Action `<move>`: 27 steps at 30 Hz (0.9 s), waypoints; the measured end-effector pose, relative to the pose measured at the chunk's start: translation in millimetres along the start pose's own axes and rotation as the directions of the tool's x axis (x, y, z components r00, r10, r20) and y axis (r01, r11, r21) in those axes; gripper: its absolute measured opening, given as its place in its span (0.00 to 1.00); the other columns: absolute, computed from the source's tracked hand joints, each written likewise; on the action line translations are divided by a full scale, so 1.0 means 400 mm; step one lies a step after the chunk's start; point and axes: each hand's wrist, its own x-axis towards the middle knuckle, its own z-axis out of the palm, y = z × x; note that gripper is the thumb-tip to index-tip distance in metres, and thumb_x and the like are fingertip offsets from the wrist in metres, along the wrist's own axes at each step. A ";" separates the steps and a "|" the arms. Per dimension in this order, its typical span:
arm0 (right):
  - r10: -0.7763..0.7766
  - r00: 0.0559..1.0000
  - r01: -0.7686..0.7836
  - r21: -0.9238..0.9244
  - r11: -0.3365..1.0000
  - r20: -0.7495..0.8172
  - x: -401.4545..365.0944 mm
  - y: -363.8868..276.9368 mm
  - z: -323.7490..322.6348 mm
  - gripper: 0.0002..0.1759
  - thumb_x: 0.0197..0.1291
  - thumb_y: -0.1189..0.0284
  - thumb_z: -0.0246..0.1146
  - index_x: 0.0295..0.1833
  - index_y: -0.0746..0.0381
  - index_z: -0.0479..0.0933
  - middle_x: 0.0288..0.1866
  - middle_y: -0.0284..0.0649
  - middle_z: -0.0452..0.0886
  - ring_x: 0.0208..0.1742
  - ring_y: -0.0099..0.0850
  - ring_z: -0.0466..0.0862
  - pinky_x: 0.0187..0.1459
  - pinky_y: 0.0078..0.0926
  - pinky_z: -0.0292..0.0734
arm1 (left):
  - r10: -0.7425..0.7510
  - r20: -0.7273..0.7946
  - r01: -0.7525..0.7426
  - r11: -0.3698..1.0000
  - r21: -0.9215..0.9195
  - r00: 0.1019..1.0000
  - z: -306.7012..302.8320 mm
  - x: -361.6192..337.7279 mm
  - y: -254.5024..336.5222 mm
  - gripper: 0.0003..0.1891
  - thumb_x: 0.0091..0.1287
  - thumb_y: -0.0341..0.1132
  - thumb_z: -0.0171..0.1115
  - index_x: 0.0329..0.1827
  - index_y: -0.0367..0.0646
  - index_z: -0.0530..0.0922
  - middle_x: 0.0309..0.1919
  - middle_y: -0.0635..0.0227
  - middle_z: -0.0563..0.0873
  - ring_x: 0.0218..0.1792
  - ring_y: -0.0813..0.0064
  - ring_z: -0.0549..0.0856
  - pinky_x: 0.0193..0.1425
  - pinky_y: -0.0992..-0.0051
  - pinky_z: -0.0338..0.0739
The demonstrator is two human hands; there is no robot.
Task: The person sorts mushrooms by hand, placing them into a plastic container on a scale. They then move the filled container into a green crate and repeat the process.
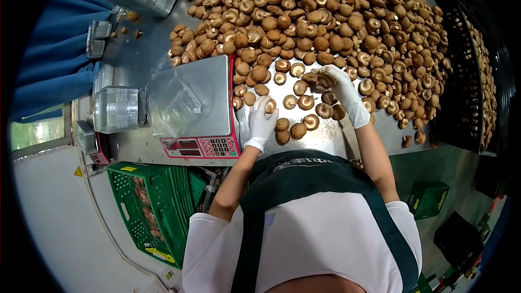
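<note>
My left hand (261, 122), in a white glove, is closed around a shiitake mushroom (270, 107) just right of the scale. My right hand (342, 88), gloved too, grips mushrooms (324, 80) between thumb and fingers above the metal table; how many it has is hard to make out. Between and around the hands lie several loose mushrooms (306, 102), some with gills up and some with caps up. A red digital scale (214, 103) stands left of my left hand, with a clear plastic tray (176, 100) on its plate.
A large heap of shiitake mushrooms (325, 16) covers the far side of the table (331, 135). Stacks of clear trays (115, 109) stand at the left. Green crates (154, 206) sit below the table's left edge; a black crate (467, 76) of mushrooms is at the right.
</note>
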 end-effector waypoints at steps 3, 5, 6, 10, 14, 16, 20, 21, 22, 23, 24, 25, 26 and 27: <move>-0.167 0.986 0.117 -0.610 0.784 -0.027 0.033 0.024 0.036 0.11 0.57 0.68 0.62 0.44 0.62 0.78 0.32 0.35 0.82 0.33 0.26 0.81 0.40 0.24 0.77 | 0.128 0.096 -0.122 0.990 -0.067 0.987 0.038 0.022 0.008 0.20 0.55 0.34 0.66 0.52 0.44 0.78 0.53 0.60 0.79 0.55 0.56 0.76 0.60 0.64 0.70; -0.312 0.940 0.255 -0.891 0.376 0.137 0.053 0.047 0.111 0.08 0.56 0.72 0.59 0.41 0.61 0.79 0.30 0.39 0.82 0.33 0.29 0.82 0.36 0.29 0.78 | 0.165 0.151 -0.159 0.986 -0.049 0.975 0.040 0.020 0.016 0.19 0.56 0.35 0.66 0.51 0.44 0.79 0.52 0.60 0.80 0.55 0.56 0.76 0.60 0.64 0.70; -0.362 0.897 0.302 -0.950 0.081 0.254 0.065 0.064 0.147 0.08 0.56 0.74 0.58 0.40 0.61 0.80 0.30 0.42 0.82 0.34 0.30 0.83 0.34 0.32 0.78 | 0.198 0.205 -0.195 0.980 -0.034 0.959 0.039 0.017 0.019 0.18 0.56 0.36 0.65 0.50 0.44 0.79 0.52 0.61 0.80 0.54 0.57 0.76 0.60 0.64 0.70; -0.309 0.831 0.268 -0.819 -0.507 0.462 0.181 0.194 0.216 0.07 0.47 0.77 0.60 0.33 0.66 0.81 0.32 0.46 0.79 0.35 0.39 0.83 0.29 0.29 0.78 | 0.190 0.139 -0.203 0.975 0.085 0.972 0.000 -0.004 0.026 0.14 0.56 0.33 0.65 0.45 0.40 0.81 0.46 0.58 0.83 0.49 0.58 0.80 0.55 0.67 0.74; -0.365 0.836 0.232 -0.866 -0.443 0.410 0.192 0.200 0.226 0.06 0.46 0.77 0.60 0.31 0.66 0.81 0.31 0.47 0.80 0.35 0.40 0.83 0.31 0.32 0.79 | -0.027 -0.003 0.027 0.996 -0.081 1.000 -0.047 -0.023 0.028 0.13 0.58 0.32 0.66 0.46 0.40 0.80 0.45 0.58 0.83 0.50 0.59 0.81 0.56 0.68 0.74; -0.101 0.928 0.357 -0.934 -0.022 0.358 0.144 0.099 0.215 0.14 0.48 0.77 0.60 0.44 0.66 0.79 0.37 0.50 0.82 0.36 0.42 0.84 0.35 0.32 0.79 | -0.043 -0.066 0.051 0.991 0.125 0.997 -0.065 -0.031 0.012 0.19 0.61 0.34 0.63 0.55 0.40 0.76 0.57 0.57 0.76 0.57 0.58 0.77 0.60 0.67 0.72; -0.007 0.983 0.095 -0.481 0.872 0.181 0.053 0.033 0.117 0.18 0.56 0.64 0.63 0.50 0.63 0.78 0.40 0.38 0.83 0.39 0.27 0.82 0.43 0.22 0.75 | -0.108 -0.063 0.121 0.952 0.280 0.992 -0.065 -0.012 -0.011 0.26 0.64 0.35 0.54 0.67 0.41 0.64 0.67 0.53 0.65 0.62 0.51 0.72 0.63 0.61 0.70; -0.005 0.986 0.048 -0.254 0.966 0.168 -0.006 -0.017 0.112 0.16 0.60 0.64 0.61 0.47 0.64 0.79 0.39 0.35 0.82 0.40 0.23 0.81 0.44 0.20 0.74 | -0.120 -0.043 0.128 0.949 0.288 0.992 -0.058 0.003 -0.010 0.25 0.64 0.35 0.55 0.66 0.41 0.66 0.65 0.52 0.66 0.60 0.50 0.72 0.61 0.60 0.71; -0.084 0.967 0.121 -0.142 0.982 0.242 0.003 0.024 0.035 0.19 0.62 0.62 0.57 0.50 0.67 0.77 0.41 0.40 0.82 0.41 0.26 0.81 0.45 0.21 0.75 | -0.128 -0.023 0.129 0.947 0.295 0.991 -0.051 0.021 -0.007 0.25 0.64 0.35 0.55 0.64 0.40 0.67 0.64 0.51 0.67 0.59 0.49 0.73 0.60 0.59 0.71; -0.050 0.953 0.021 0.100 0.995 0.298 -0.010 0.048 -0.034 0.21 0.63 0.62 0.55 0.53 0.67 0.75 0.45 0.42 0.81 0.44 0.27 0.80 0.47 0.24 0.75 | -0.116 -0.034 0.121 0.946 0.301 0.993 -0.044 0.037 -0.004 0.23 0.64 0.35 0.55 0.62 0.40 0.69 0.62 0.50 0.68 0.57 0.49 0.74 0.59 0.58 0.72; -0.033 0.933 -0.093 0.330 0.939 0.357 -0.037 0.062 -0.076 0.22 0.65 0.63 0.52 0.56 0.67 0.74 0.48 0.45 0.81 0.47 0.29 0.80 0.49 0.26 0.75 | -0.104 -0.042 0.112 0.945 0.307 0.994 -0.038 0.050 -0.001 0.21 0.64 0.35 0.55 0.60 0.39 0.71 0.60 0.50 0.69 0.56 0.48 0.75 0.57 0.57 0.72; -0.008 0.971 -0.089 0.393 0.915 0.238 -0.069 0.063 -0.083 0.22 0.65 0.63 0.51 0.56 0.68 0.73 0.49 0.46 0.80 0.46 0.30 0.80 0.49 0.28 0.75 | -0.107 -0.086 0.126 0.954 0.273 0.991 -0.035 0.064 0.003 0.18 0.64 0.36 0.57 0.54 0.38 0.75 0.59 0.50 0.70 0.54 0.47 0.76 0.57 0.57 0.72; 0.025 0.993 -0.077 0.456 0.887 0.119 -0.104 0.064 -0.086 0.22 0.65 0.63 0.50 0.56 0.69 0.72 0.50 0.46 0.80 0.46 0.31 0.81 0.49 0.30 0.76 | -0.147 -0.104 0.168 0.955 0.244 0.984 -0.039 0.077 0.008 0.16 0.62 0.38 0.59 0.49 0.38 0.77 0.57 0.50 0.71 0.51 0.47 0.77 0.55 0.57 0.73; -0.039 0.981 -0.056 0.466 0.883 0.192 -0.150 0.009 -0.037 0.20 0.65 0.62 0.51 0.52 0.68 0.73 0.48 0.45 0.80 0.45 0.32 0.81 0.48 0.32 0.77 | -0.173 -0.092 0.191 0.949 0.251 0.981 -0.043 0.088 0.011 0.15 0.62 0.39 0.59 0.47 0.39 0.77 0.56 0.51 0.72 0.50 0.47 0.78 0.55 0.57 0.73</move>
